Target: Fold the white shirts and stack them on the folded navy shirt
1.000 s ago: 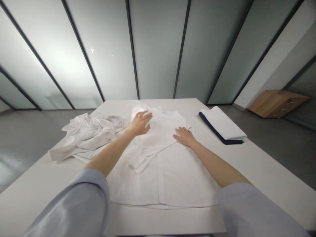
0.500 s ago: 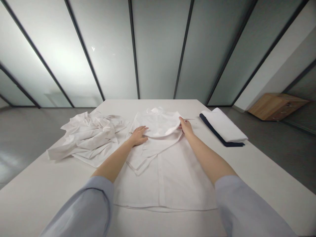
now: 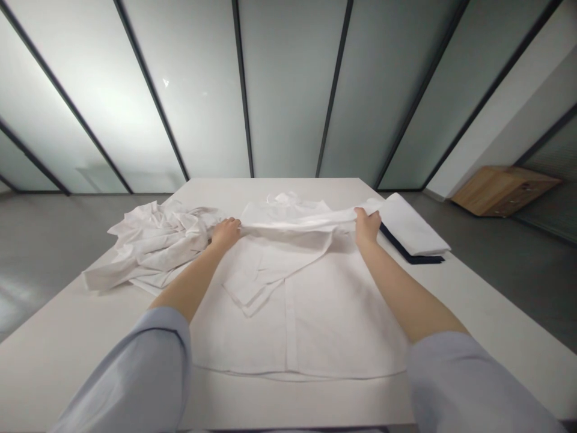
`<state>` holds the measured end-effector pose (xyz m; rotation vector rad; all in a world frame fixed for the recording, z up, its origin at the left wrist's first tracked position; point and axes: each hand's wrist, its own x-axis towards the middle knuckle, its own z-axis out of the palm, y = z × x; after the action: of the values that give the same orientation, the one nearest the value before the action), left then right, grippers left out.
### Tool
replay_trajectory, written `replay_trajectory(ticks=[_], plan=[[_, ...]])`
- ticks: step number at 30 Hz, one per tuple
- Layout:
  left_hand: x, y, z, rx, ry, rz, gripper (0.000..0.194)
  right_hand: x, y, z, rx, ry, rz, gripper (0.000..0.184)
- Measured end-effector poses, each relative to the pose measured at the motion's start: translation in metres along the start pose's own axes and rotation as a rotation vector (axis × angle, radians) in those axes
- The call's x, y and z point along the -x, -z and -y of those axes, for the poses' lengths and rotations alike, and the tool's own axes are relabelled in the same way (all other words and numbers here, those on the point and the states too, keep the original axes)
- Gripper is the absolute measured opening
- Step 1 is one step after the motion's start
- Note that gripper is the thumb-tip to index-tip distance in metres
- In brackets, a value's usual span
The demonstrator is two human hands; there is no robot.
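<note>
**On the white tabletop [image 3: 90,325], a long band of shirt cloth is stretched between two closed grips**

At the middle of the tabletop, a white shirt [image 3: 293,325] is laid out flat, with its button placket [image 3: 291,331] running toward 6 o'clock. A folded flap [image 3: 256,282] lies across its upper half. Along the far part of the shirt, a band of the cloth [image 3: 297,224] is pulled nearly straight (whether it is a sleeve or a hem cannot be told). The left grip [image 3: 226,233] is closed over the band's end at about 10 o'clock from the shirt's centre, and the right grip [image 3: 367,227] is closed on the other end at about 2 o'clock. Neither is seen to be slack. A crumpled white garment [image 3: 153,243] is bunched just beside the left grip, at 9 o'clock. A folded white stack with a navy edge [image 3: 412,231] lies just beside the right grip, at 2 o'clock. Light-blue sleeves [image 3: 135,373] cover both forearms near the elbows.
</note>
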<state>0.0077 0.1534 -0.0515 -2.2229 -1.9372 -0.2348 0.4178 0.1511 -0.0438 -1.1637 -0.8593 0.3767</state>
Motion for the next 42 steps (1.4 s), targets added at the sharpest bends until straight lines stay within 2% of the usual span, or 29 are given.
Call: replay_trajectory(ticks=[3,6,8,12,15,18,22,25,27,29,32,34,35,37,39,40,42], plan=[[0.002,0.004,0.006,-0.038,0.033,-0.046,0.034,-0.001,0.016,0.001,0.094,0.096,-0.030,0.026],[0.005,0.000,0.010,-0.084,-0.017,-0.023,0.034,0.006,0.030,0.008,0.161,0.179,-0.024,0.024],[0.007,-0.004,0.013,-0.101,-0.068,0.019,0.036,0.013,0.040,0.017,0.176,0.215,0.082,0.023],[0.006,-0.012,0.018,-0.032,-0.136,0.090,0.043,0.031,0.063,0.039,0.288,0.207,0.392,0.015],[0.001,-0.011,0.018,0.009,-0.127,0.143,0.043,0.038,0.075,0.048,0.449,0.180,0.428,0.035],[-0.004,-0.005,0.015,0.025,-0.036,0.169,0.038,0.035,0.079,0.050,0.346,-0.017,0.405,0.039],[-0.001,0.002,0.009,0.061,0.116,0.057,0.043,0.025,0.083,0.047,-0.088,-0.393,0.364,0.029],[0.005,0.002,0.009,0.011,0.034,-0.043,0.048,0.026,0.096,0.042,-0.213,-0.504,0.386,0.021],[0.007,-0.001,0.013,-0.010,-0.073,-0.039,0.048,0.032,0.112,0.039,-0.177,-0.594,0.525,0.027],[0.005,-0.002,0.019,0.014,-0.131,0.021,0.047,0.038,0.133,0.040,-0.086,-0.702,0.766,0.031],[-0.004,-0.001,0.028,0.112,-0.122,0.234,0.040,0.039,0.162,0.045,0.079,-0.801,1.111,0.040],[-0.012,0.003,0.029,0.170,-0.091,0.347,0.034,0.031,0.172,0.049,0.208,-0.797,1.199,0.047],[-0.016,0.005,0.027,0.182,-0.070,0.336,0.033,0.026,0.172,0.049,0.273,-0.768,1.191,0.048],[-0.021,0.008,0.016,0.176,-0.041,0.202,0.036,0.016,0.161,0.048,0.370,-0.648,1.077,0.044],[-0.026,0.008,-0.003,0.156,-0.071,0.057,0.040,0.010,0.137,0.042,0.417,-0.468,0.918,0.033],[-0.029,0.006,-0.014,0.152,-0.109,0.026,0.043,0.011,0.122,0.038,0.434,-0.375,0.857,0.027],[-0.036,0.000,-0.037,0.151,-0.188,0.043,0.050,0.019,0.090,0.031,0.500,-0.211,0.883,0.020]])
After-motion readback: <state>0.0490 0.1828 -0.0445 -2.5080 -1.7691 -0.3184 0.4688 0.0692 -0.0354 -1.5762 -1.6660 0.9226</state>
